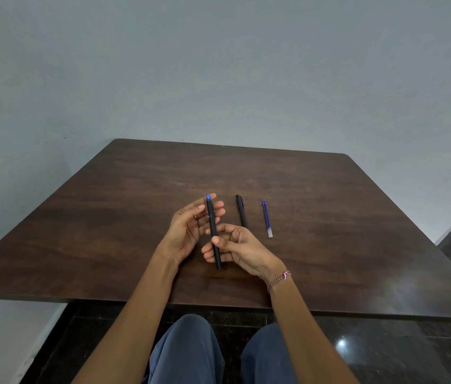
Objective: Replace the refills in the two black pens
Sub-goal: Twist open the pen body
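Both forearms are bare, with no sleeves in view. The right wrist wears a thin braided thread bracelet [279, 280] in pink, maroon and pale strands, with a small knot or tuft on top. A slim ring [196, 216] sits on one finger of the left hand [188, 231], and the legs are covered by blue-grey trousers [191, 353].

Two black pens [213, 231] [241, 212] (one refill [267, 218])
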Demonstrator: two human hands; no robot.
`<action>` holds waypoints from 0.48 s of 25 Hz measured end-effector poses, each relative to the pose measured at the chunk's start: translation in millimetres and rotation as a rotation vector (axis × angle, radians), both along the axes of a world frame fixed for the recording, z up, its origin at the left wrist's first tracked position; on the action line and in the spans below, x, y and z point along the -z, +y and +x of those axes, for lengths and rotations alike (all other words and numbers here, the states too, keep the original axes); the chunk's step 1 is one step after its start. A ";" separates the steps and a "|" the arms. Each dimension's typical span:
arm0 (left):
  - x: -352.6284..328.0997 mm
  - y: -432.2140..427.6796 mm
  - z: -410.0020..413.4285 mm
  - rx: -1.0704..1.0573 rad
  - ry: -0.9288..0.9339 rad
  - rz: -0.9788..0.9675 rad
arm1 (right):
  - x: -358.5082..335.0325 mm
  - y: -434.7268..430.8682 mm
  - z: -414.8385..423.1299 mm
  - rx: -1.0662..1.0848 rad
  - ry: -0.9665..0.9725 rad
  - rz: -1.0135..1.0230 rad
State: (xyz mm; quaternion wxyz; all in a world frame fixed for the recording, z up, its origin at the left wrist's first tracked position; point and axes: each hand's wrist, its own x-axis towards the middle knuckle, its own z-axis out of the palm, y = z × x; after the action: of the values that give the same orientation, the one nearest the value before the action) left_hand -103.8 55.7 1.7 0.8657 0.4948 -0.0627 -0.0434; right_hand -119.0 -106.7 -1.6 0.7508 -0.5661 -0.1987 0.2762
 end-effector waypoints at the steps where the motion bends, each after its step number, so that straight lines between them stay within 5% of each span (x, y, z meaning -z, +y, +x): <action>1: -0.6 -0.8 -0.2 -0.013 -0.007 0.012 | 0.0 0.1 0.1 -0.001 0.000 0.001; 12: -0.1 -3.5 1.5 -0.001 0.007 0.011 | 0.9 1.6 -0.4 0.030 -0.037 0.005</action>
State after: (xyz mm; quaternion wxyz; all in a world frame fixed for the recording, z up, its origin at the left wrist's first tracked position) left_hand -102.3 52.2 1.8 0.8633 0.4992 -0.0591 -0.0453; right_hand -119.4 -105.0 -2.5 0.7524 -0.5723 -0.2048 0.2538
